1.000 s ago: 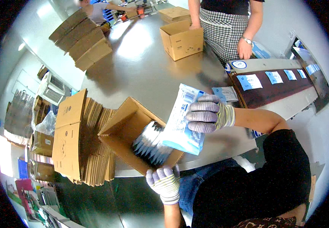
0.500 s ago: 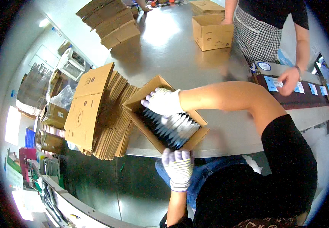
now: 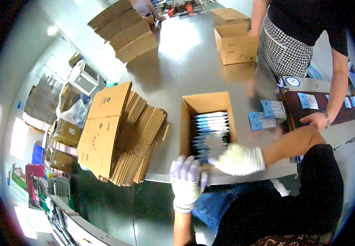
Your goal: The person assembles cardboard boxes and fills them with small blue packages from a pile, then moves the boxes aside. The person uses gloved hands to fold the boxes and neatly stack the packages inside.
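An upright cardboard box point(image 3: 206, 101) stands near the table's front edge, with a tight row of blue-and-white packets point(image 3: 212, 124) inside. My left hand point(image 3: 185, 182), in a striped white glove with lilac fingertips, has its fingers hooked over the box's near left corner. Smeared by motion, my right hand point(image 3: 240, 159) in a matching glove is at the box's near right corner; its fingers are not clear. Two more blue-and-white packets, one nearer point(image 3: 260, 121) and one farther point(image 3: 273, 109), lie on the table right of the box.
Flattened cartons point(image 3: 122, 139) are piled left of the box; another stack point(image 3: 124, 30) stands at the far left. A co-worker's hand point(image 3: 315, 120) reaches over a dark conveyor belt point(image 3: 317, 111) carrying packets. By their other hand is an open box point(image 3: 237, 49).
The box has turned straighter and shifted right. My right hand has left its far end for the near right corner. Two packets now show on the table by the belt.
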A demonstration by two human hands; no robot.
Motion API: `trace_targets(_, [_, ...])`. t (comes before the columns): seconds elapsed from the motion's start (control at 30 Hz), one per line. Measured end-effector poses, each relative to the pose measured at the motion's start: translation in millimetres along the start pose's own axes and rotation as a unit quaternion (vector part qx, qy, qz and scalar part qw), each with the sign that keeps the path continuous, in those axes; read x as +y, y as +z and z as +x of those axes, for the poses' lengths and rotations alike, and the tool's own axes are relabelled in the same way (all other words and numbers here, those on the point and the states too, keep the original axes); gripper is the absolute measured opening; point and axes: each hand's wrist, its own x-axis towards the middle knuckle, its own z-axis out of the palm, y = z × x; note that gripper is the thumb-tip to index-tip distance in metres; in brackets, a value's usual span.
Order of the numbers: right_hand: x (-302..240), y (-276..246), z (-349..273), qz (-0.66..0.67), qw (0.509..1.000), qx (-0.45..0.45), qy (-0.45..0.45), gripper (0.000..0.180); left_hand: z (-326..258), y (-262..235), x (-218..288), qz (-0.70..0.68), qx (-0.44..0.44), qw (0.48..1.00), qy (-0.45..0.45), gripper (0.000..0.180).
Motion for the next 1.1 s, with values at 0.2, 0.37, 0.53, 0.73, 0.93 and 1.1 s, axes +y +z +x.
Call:
trace_targets(0.2, [206,51,94,-0.358,0.873,-0.031,0.328,0.068,6,-36,-32,0.2,0.077,0.972,-0.099,0.045])
trace_targets(0.37, [142,54,109,-0.139,0.969,0.094,0.182,0.059,-21,-94,-111,0.437,0.067,0.863,-0.245,0.068])
trace_targets(0.53, [75,75,46,0.152,0.977,-0.112,0.101,0.061,-16,-119,-156,0.395,-0.018,0.9,-0.184,0.045])
trace_targets(0.73, [100,23,-2,0.206,0.957,-0.05,0.2,0.056,26,-108,-64,0.264,0.048,0.962,-0.042,0.03])
trace_targets(0.93, [95,37,-19,0.176,0.962,-0.067,0.199,0.053,-18,-69,-144,0.257,0.078,0.951,-0.153,0.044])
trace_targets(1.1, [81,65,-35,0.238,0.947,-0.086,0.197,0.054,-21,-80,-163,0.073,0.146,0.962,-0.22,0.034])
